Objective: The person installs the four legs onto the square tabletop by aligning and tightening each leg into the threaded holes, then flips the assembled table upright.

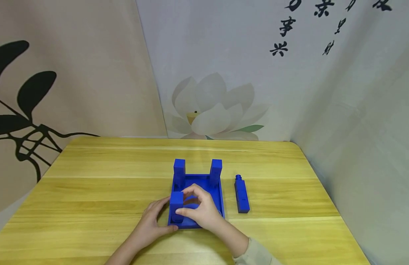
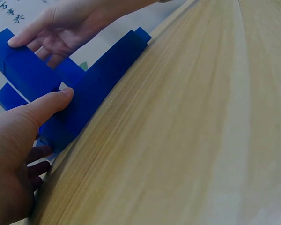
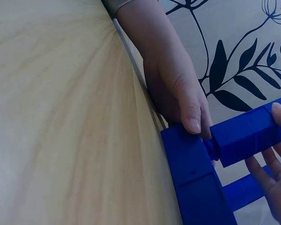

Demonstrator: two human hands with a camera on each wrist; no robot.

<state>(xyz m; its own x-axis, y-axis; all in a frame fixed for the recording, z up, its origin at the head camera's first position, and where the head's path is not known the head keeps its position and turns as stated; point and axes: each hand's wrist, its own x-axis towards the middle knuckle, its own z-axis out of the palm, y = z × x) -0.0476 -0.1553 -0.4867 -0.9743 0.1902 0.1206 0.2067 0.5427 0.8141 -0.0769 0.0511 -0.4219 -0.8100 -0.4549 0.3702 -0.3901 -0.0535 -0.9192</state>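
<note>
While your right grip [image 1: 204,209] pinches the near-left post [image 1: 176,206], thumb and fingertips closed in to about the post's width, your left grip [image 1: 152,222] holds the near-left corner of the blue base [image 1: 196,180], thumb on its near side and fingers along its outer side. The post stands roughly upright just left of your right grip, over that corner, and the base lies beneath the same grip on the worktop [image 1: 91,206]. Beyond your right grip stand the far-left post [image 1: 179,173] and the far-right post [image 1: 215,173]; to its right lies the loose post [image 1: 242,195], apart from the base.

Expect stiff, light parts, probably plastic, smooth enough to slip under a loose pinch. You'd do best to hold the post by opposite flat faces on its upper half and steady the base by its rim. The narrow neck [image 3: 210,150] under the post is likely the weak spot, so avoid levering it sideways.

You can read no brand on the blue parts; a small mark on the loose post is too tiny to make out. On the backdrop [image 1: 224,44] beyond your grips, 事 and 兴 are legible; some other characters are cut off.
</note>
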